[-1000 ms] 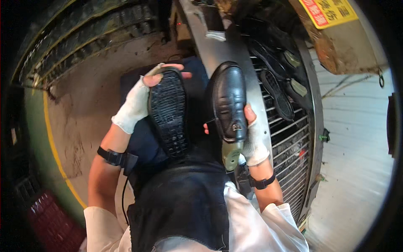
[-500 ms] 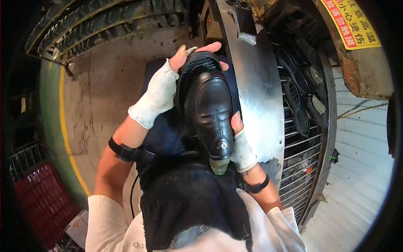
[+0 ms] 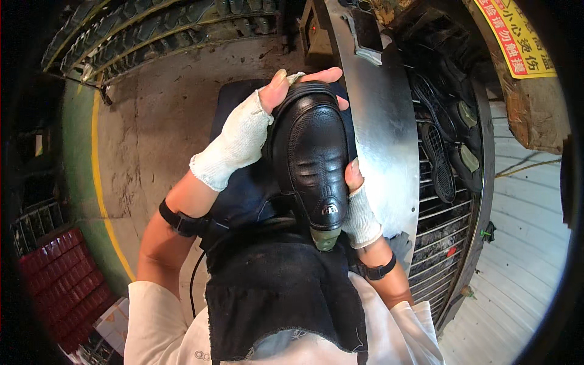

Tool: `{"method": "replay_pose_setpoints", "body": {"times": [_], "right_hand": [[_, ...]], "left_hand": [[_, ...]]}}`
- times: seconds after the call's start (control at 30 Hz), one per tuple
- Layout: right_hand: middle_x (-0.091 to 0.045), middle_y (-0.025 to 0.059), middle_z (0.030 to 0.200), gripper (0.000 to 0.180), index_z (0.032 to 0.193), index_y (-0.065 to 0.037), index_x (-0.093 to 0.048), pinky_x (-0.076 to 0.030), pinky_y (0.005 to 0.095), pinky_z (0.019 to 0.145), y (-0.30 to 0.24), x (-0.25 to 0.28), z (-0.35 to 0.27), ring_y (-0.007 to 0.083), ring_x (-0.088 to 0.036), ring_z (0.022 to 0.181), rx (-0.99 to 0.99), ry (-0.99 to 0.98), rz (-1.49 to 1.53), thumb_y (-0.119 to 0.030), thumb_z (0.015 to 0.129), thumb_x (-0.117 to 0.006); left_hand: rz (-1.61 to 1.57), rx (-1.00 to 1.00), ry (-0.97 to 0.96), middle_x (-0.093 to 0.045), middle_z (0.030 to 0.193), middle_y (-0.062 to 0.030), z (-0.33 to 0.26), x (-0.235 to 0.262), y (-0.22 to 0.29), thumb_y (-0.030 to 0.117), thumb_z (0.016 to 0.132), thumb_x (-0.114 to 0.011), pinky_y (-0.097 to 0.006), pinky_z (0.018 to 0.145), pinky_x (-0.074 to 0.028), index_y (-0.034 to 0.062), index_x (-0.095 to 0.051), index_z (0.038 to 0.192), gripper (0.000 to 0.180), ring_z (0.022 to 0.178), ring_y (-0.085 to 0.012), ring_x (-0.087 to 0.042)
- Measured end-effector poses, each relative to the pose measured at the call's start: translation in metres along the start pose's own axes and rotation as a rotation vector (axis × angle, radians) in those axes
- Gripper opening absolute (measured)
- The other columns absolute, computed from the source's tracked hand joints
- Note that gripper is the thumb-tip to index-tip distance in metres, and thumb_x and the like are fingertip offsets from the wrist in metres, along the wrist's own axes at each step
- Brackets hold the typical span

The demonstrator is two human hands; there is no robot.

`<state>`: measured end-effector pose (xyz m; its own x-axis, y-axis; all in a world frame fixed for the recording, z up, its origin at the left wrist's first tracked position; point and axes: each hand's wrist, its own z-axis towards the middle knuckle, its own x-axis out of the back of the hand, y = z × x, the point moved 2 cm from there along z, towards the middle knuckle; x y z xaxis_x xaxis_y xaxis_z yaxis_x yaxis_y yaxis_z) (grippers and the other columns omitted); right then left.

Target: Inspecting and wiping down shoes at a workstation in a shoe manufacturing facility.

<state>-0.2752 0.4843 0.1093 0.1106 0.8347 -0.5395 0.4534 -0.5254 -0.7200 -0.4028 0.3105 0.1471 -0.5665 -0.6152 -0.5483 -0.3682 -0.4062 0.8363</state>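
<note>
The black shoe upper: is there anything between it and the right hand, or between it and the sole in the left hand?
Nothing visible: the right hand has its thumb against the shoe upper, and the sole in the left hand shows just behind the toe. Whether upper and sole touch is hidden.

The left hand point(image 3: 243, 134) was curled at the toe end of the black shoe point(image 3: 317, 161), its fingers point(image 3: 322, 75) extended past the tip. The right hand point(image 3: 361, 213) was held against the shoe's right side, thumb pointed toeward. Both forearms point(image 3: 163, 246) were angled toward it.
</note>
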Motion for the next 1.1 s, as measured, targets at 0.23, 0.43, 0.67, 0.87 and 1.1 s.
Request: {"method": "replay_pose_setpoints", "body": {"times": [0.23,0.43,0.67,0.87,1.1], "right_hand": [[-0.077,0.0125,0.112,0.077,0.124,0.005,-0.069,-0.063,0.0358,0.087,0.0,-0.003,-0.003,0.0207,-0.076,0.095,-0.002,0.028,0.011,-0.069,0.1,-0.06],[-0.077,0.0074,0.094,0.065,0.106,0.004,-0.075,-0.057,0.0291,0.072,-0.013,-0.016,-0.001,0.0136,-0.072,0.081,-0.004,-0.073,-0.169,-0.06,0.103,-0.064],[-0.066,-0.0023,0.075,0.051,0.089,-0.002,-0.075,-0.046,0.0274,0.062,-0.03,-0.058,0.0,0.0069,-0.056,0.072,0.128,-0.114,-0.654,-0.049,0.106,-0.066],[-0.055,0.0004,0.068,0.026,0.097,-0.005,-0.07,-0.046,0.0286,0.059,-0.025,-0.032,0.003,0.0116,-0.057,0.062,0.729,0.065,-0.975,-0.016,0.083,-0.09],[-0.064,0.0102,0.078,0.044,0.136,-0.001,-0.064,-0.051,0.0365,0.064,-0.032,-0.022,-0.026,0.0295,-0.065,0.064,0.746,-0.168,-0.877,-0.009,0.093,-0.066]], "left_hand": [[0.013,0.043,0.034,-0.062,0.147,-0.0189,-0.009,-0.003,0.001,0.076,0.098,-0.054,-0.039,0.113,-0.05,0.0003,-0.041,0.161,0.099,0.128,-0.0224,-0.064],[0.317,0.013,0.092,-0.058,0.153,-0.0155,-0.052,0.0,0.024,0.055,0.056,-0.104,-0.038,0.121,-0.039,0.0011,-0.028,0.166,0.144,0.14,-0.0217,-0.055],[0.069,-0.114,0.223,-0.06,0.148,-0.0249,-0.082,0.031,0.034,0.053,0.055,-0.101,-0.055,0.112,-0.053,0.0239,0.0,0.172,0.157,0.132,-0.036,-0.064],[-0.121,-0.018,0.149,-0.058,0.15,-0.0247,-0.094,0.044,-0.006,0.051,0.052,-0.105,-0.05,0.112,-0.053,0.0227,-0.017,0.171,0.151,0.136,-0.0372,-0.061],[-0.089,-0.022,0.293,-0.062,0.141,-0.0167,-0.081,0.033,-0.028,0.06,0.05,-0.103,-0.044,0.108,-0.055,0.0037,-0.037,0.159,0.139,0.128,-0.0276,-0.064]]}}
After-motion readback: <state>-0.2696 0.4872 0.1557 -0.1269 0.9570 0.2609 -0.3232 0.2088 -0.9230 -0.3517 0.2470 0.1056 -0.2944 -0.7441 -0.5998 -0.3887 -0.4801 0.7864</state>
